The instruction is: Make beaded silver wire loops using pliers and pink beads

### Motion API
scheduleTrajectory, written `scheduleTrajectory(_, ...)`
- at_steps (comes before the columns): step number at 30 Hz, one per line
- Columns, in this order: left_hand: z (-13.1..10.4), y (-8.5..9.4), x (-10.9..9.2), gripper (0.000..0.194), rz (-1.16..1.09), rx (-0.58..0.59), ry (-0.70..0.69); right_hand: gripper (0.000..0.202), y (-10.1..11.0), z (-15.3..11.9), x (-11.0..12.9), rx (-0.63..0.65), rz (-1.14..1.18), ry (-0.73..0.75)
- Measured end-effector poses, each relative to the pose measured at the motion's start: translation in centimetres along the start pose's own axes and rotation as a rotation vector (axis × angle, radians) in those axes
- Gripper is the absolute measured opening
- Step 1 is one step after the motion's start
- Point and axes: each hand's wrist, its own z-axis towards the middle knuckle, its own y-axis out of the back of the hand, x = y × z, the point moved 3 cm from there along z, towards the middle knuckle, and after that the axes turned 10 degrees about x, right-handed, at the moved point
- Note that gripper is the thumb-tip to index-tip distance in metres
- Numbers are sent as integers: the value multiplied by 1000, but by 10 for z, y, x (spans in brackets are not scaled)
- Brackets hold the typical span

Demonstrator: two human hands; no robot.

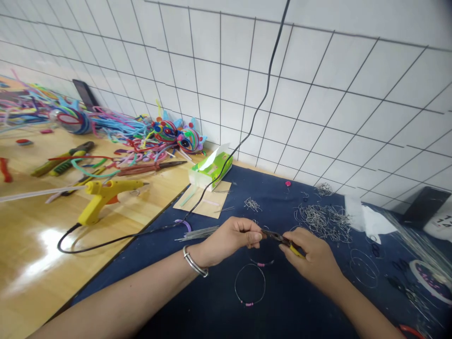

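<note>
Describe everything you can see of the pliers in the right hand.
The pliers have a slim, dark, metal-looking nose and a yellow-coloured handle section. The right hand closes around the handles, hiding much of them. They are held above the dark blue table covering, nose pointing toward the left hand, with the tip right by its fingers. Whether the jaws grip anything is too small to tell.

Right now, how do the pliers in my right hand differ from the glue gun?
The pliers are gripped in your right hand; the glue gun rests on the wooden table. The pliers have dark jaws; the glue gun's body is mostly yellow. A black cable runs from the glue gun; none shows on the pliers. Both have yellow on their handles.
</note>
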Motion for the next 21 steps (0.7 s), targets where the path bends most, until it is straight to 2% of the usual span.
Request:
scheduleTrajectory(5,0,-3,1,9,-15,9,24,12,-5,2,-3,50,60,11)
scheduleTrajectory(16,-1,-4,2,15,-2,-11,67,15,-10,2,-6,65,82,24)
scheduleTrajectory(21,2,-1,2,14,11,-7,65,17,-10,6,-26,61,142,-127)
